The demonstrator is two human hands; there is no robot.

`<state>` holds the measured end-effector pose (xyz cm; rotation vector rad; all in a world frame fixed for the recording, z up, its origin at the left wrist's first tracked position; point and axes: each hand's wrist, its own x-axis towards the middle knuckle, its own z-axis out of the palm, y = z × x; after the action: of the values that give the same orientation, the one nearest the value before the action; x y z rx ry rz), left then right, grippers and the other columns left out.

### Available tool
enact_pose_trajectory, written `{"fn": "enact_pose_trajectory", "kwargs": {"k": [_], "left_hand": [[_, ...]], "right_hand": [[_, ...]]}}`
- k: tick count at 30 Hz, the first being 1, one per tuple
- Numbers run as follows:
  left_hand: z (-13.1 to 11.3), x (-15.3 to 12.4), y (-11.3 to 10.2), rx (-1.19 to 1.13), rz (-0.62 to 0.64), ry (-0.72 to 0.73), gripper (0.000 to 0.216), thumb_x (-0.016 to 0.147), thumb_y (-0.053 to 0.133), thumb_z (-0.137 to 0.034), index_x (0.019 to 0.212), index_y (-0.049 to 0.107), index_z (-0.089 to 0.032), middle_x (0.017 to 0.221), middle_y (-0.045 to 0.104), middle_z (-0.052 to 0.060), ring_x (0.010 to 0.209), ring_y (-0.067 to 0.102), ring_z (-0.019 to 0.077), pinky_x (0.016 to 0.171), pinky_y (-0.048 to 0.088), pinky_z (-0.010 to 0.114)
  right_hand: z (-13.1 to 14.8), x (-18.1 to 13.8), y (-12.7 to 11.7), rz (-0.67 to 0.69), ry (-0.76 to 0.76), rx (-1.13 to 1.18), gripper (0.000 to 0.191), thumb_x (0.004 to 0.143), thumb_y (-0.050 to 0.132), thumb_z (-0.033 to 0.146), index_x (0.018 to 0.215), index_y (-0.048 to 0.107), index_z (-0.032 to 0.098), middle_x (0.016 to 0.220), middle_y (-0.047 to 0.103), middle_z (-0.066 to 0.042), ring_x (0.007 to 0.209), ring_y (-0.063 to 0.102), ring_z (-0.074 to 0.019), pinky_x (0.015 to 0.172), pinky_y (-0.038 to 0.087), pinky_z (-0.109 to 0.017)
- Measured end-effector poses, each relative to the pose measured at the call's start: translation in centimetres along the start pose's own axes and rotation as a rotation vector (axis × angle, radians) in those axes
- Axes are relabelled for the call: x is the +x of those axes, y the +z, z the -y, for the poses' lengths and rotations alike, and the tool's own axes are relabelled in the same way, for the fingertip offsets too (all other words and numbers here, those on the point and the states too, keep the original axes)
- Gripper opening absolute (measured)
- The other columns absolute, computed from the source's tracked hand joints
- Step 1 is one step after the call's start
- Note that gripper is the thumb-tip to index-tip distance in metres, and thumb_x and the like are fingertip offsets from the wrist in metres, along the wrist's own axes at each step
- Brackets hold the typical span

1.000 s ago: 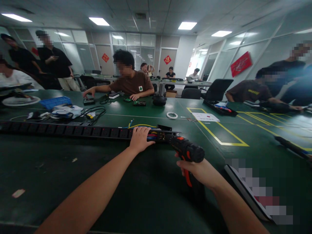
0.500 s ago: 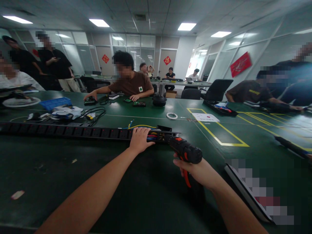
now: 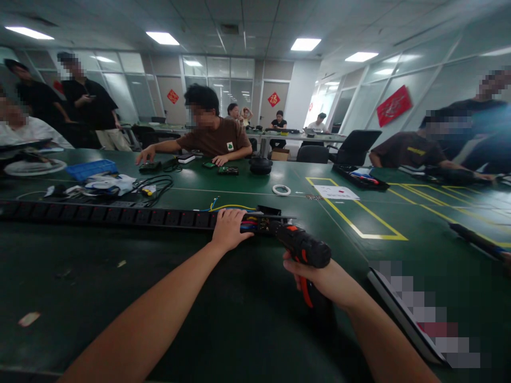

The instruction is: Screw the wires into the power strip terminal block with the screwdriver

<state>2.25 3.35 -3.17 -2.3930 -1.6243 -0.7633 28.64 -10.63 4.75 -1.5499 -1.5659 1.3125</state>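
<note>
A long black power strip (image 3: 120, 215) lies across the green table (image 3: 223, 319). Its right end is open, with coloured wires (image 3: 249, 222) showing. My left hand (image 3: 229, 230) rests on that end, fingers curled over the strip. In my right hand (image 3: 319, 279) is a black and orange electric screwdriver (image 3: 305, 250), gripped by its handle. The screwdriver's nose points left at the strip's open end, close to my left fingertips. Blue and yellow wires (image 3: 227, 206) trail off behind the strip.
A person in a brown shirt (image 3: 217, 139) sits across the table with circuit boards. Nearby lie a blue tray (image 3: 91, 168), black cables (image 3: 154, 185), a white tape ring (image 3: 281, 189) and a paper (image 3: 336, 192) inside yellow floor-tape lines. Other people sit and stand at both sides.
My right hand and the screwdriver have shifted slightly left, towards the strip's end. My left hand has stayed on the strip. The person opposite moved a hand over the table.
</note>
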Motion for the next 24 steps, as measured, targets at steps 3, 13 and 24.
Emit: {"fn": "enact_pose_trajectory", "kwargs": {"k": [3, 13, 24], "left_hand": [[0.13, -0.04, 0.06, -0.001, -0.002, 0.003, 0.068, 0.091, 0.086, -0.056, 0.146, 0.064, -0.022, 0.146, 0.07, 0.013, 0.138, 0.059, 0.0368, 0.124, 0.034, 0.054], [-0.05, 0.02, -0.22, 0.008, 0.012, -0.002, 0.069, 0.091, 0.085, -0.057, 0.146, 0.064, -0.02, 0.147, 0.07, 0.014, 0.139, 0.059, 0.0369, 0.124, 0.034, 0.055], [-0.14, 0.06, -0.26, -0.001, 0.013, -0.008, 0.069, 0.091, 0.085, -0.056, 0.148, 0.065, -0.022, 0.148, 0.069, 0.014, 0.14, 0.058, 0.0382, 0.126, 0.034, 0.056]], "right_hand": [[-0.4, 0.23, -0.09, 0.014, -0.033, 0.019, 0.042, 0.077, 0.082, 0.055, 0.097, 0.068, 0.021, 0.066, 0.064, 0.003, 0.064, 0.065, -0.0203, 0.066, 0.052, -0.036], [-0.1, 0.08, -0.06, 0.008, -0.028, -0.05, 0.033, 0.075, 0.077, 0.048, 0.092, 0.067, 0.022, 0.066, 0.065, 0.003, 0.065, 0.067, -0.0214, 0.066, 0.053, -0.036], [-0.46, 0.32, -0.2, 0.005, -0.041, -0.063, 0.029, 0.076, 0.075, 0.047, 0.089, 0.067, 0.023, 0.066, 0.066, 0.002, 0.065, 0.068, -0.022, 0.068, 0.055, -0.037]]}}
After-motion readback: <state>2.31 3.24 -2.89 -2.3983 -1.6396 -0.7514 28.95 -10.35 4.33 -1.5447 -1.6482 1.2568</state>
